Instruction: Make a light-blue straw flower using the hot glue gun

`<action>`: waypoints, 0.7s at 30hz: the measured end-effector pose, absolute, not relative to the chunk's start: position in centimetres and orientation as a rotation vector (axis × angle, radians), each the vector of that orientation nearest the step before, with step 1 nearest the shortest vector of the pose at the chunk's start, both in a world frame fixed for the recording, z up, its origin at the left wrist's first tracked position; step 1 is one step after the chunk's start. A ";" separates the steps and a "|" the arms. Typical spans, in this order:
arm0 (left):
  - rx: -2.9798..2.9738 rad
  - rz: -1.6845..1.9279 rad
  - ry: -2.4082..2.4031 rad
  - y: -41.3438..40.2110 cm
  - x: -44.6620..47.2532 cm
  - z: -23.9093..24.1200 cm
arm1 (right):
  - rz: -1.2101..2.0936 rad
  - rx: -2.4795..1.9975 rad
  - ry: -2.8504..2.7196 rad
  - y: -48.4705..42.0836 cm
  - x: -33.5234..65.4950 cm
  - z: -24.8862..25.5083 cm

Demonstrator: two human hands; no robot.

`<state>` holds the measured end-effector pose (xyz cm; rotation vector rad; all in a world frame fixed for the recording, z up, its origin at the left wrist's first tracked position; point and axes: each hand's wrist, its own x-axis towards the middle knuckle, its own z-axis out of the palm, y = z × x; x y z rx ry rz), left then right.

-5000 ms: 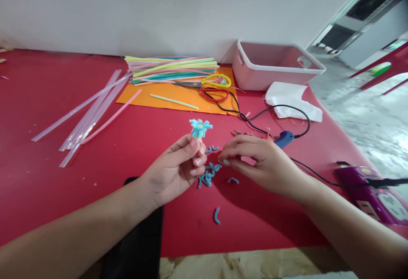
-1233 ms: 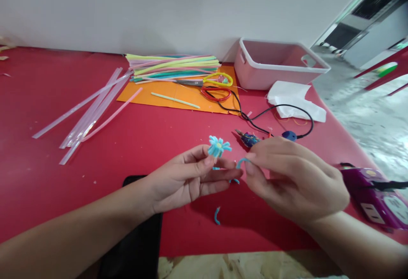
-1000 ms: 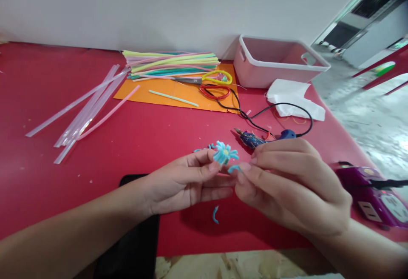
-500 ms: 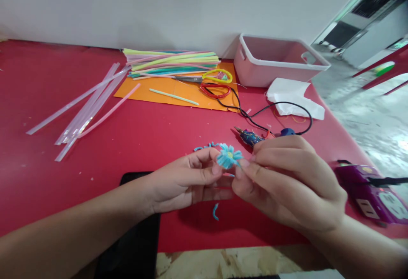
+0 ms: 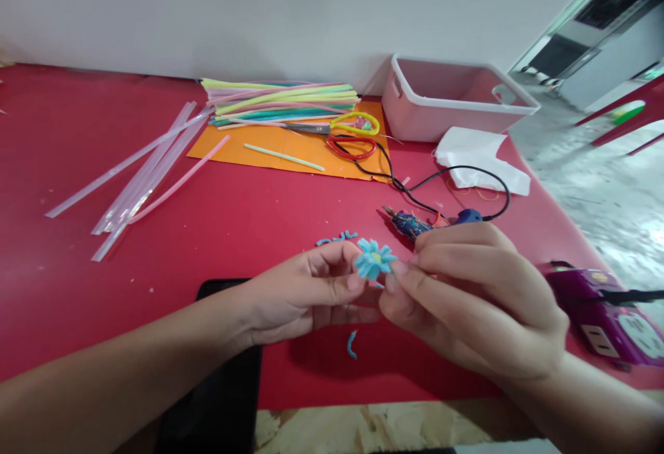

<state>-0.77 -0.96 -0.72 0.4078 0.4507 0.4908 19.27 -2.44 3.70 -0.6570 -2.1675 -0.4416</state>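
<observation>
A small blue pipe-cleaner flower point(image 5: 372, 261) with a yellow centre is held up between my two hands over the red table. My left hand point(image 5: 316, 284) pinches it from the left with thumb and forefinger. From the right, the thumb and forefinger of my right hand point(image 5: 467, 295) are closed on a petal at the flower's edge. Short blue pipe-cleaner scraps point(image 5: 337, 238) lie behind the flower, and one curved blue scrap point(image 5: 351, 345) lies below my hands. Just beyond my right hand rests a dark blue glue gun point(image 5: 407, 224), partly covered by the fingers.
A bundle of coloured pipe cleaners point(image 5: 280, 104) and scissors point(image 5: 355, 146) lie on orange paper point(image 5: 238, 156). Clear glue sticks point(image 5: 140, 177) are at left. A pink basket point(image 5: 440, 111), white paper point(image 5: 482, 163), purple power strip point(image 5: 606, 315) and black cable point(image 5: 498, 180) occupy the right. A black flat object point(image 5: 223, 385) lies under my left arm.
The flower has turned slightly, so its petals face a little differently between my fingers. Both hands keep nearly the same place, and the view has shifted very slightly.
</observation>
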 end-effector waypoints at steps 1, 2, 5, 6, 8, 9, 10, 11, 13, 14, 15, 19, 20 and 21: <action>0.408 0.486 0.450 -1.0 -0.8 -0.7 | -0.437 -0.651 -2.169 -2.4 19.3 3.6; 0.409 0.481 0.449 -1.0 -0.8 -0.6 | -0.429 -0.652 -2.166 -2.5 19.4 3.6; 0.415 0.498 0.465 -0.9 -0.7 -0.7 | -0.341 -0.689 -2.166 -2.4 19.5 3.6; 0.423 0.523 0.476 -0.9 -0.7 -0.7 | -0.277 -0.709 -2.166 -2.4 19.4 3.6; 0.449 0.615 0.512 -0.8 -0.6 -0.7 | -0.128 -0.758 -2.123 -2.3 19.1 3.6; 0.471 0.670 0.527 -0.8 -0.6 -0.8 | -0.058 -0.783 -2.070 -2.3 19.0 3.5; 0.502 0.724 0.538 -0.8 -0.6 -0.8 | 0.003 -0.808 -2.012 -2.3 18.8 3.5; 0.542 0.773 0.551 -0.9 -0.6 -0.8 | 0.056 -0.840 -1.962 -2.4 18.7 3.4; 0.643 0.836 0.587 -1.0 -0.7 -0.7 | 0.153 -0.902 -1.931 -2.6 18.5 3.1; 0.695 0.853 0.602 -1.1 -0.8 -0.7 | 0.197 -0.921 -1.942 -2.7 18.5 2.9; 0.738 0.865 0.615 -1.1 -0.8 -0.6 | 0.235 -0.932 -1.963 -2.8 18.5 2.8; 0.833 0.913 0.570 -1.2 -0.8 -0.1 | 0.331 -0.895 -2.036 -3.1 18.5 2.4; 0.850 0.930 0.548 -1.2 -0.7 0.1 | 0.350 -0.887 -2.050 -3.2 18.5 2.4; 0.867 0.945 0.529 -1.2 -0.6 0.3 | 0.371 -0.884 -2.059 -3.2 18.4 2.4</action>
